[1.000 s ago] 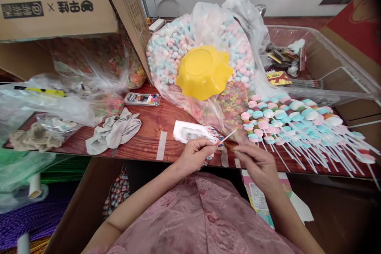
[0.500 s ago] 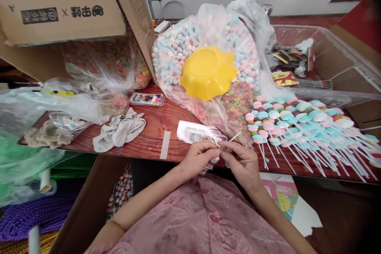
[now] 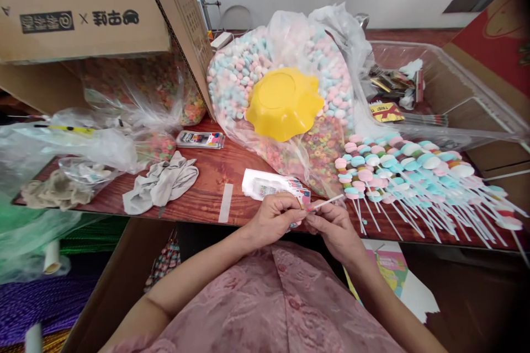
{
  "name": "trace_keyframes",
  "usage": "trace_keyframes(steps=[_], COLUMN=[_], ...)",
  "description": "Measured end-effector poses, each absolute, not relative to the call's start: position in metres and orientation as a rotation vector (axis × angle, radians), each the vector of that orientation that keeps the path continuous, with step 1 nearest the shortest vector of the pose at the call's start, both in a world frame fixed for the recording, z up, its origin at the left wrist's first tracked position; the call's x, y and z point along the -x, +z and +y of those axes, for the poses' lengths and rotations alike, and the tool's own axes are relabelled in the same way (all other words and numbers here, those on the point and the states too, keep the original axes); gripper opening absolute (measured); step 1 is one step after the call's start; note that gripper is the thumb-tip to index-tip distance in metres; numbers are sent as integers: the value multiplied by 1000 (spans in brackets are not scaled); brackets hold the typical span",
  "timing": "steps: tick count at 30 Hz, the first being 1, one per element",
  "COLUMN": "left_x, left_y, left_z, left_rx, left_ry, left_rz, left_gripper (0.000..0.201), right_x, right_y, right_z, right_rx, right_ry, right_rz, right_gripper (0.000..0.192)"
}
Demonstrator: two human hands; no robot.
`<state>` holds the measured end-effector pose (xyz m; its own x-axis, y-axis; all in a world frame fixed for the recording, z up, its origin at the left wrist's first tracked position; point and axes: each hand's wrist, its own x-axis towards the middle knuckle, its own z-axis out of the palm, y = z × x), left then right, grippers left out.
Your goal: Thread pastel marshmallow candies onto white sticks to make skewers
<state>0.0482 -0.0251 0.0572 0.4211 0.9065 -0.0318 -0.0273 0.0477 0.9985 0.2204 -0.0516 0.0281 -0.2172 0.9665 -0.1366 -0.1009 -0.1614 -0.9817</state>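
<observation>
**Head view: two hands meet on a thin white stick at the table edge**

Head camera looks down on a red-brown wooden table (image 3: 207,198). At 6 o'clock, at its near edge, the left hand (image 3: 273,220) and the right hand (image 3: 337,229) come together, fingertips touching. The left hand's thumb and forefinger are pressed together on the near end of a thin white stick (image 3: 329,202), which slants up toward 2 o'clock. The right hand's fingers are curled and pinch the same spot from the other side; a small pink piece seems to sit between them, but it is too small to tell.

Just beyond the hands, toward 12 o'clock, lies a white printed packet (image 3: 269,185). At 3 o'clock a spread of finished candy skewers (image 3: 414,168) lies on the table, pastel discs at one end and white sticks fanning toward 4 o'clock. Behind the packet, a large clear bag of pink, blue and white candies (image 3: 248,74) carries a yellow scalloped bowl (image 3: 284,102) turned upside down. At 9 o'clock sits a crumpled grey cloth (image 3: 161,185), and at 10 o'clock an open cardboard box (image 3: 83,22) lies on its side. At 2 o'clock stands a clear plastic bin (image 3: 455,83).
</observation>
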Motion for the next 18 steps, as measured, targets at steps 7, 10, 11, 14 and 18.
trace_keyframes(steps=[7, 10, 11, 14, 18], left_x=[-32, -26, -25, -24, -24], left_y=[55, 53, 52, 51, 51], left_z=[-17, -17, -17, -15, -10], left_rx=[-923, -799, -787, -809, -857], left_ry=[310, 99, 49, -66, -164], left_rz=[696, 622, 607, 575, 516], left_gripper=[23, 22, 22, 22, 26], right_x=[-236, -235, -235, -235, -237], right_y=[55, 67, 69, 66, 56], right_z=[-47, -54, -55, -58, -58], right_rx=[755, 439, 372, 242, 202], right_ry=[801, 268, 176, 55, 70], right_rz=[-2315, -2563, -2594, -2583, -2520], right_gripper=[20, 25, 26, 23, 28])
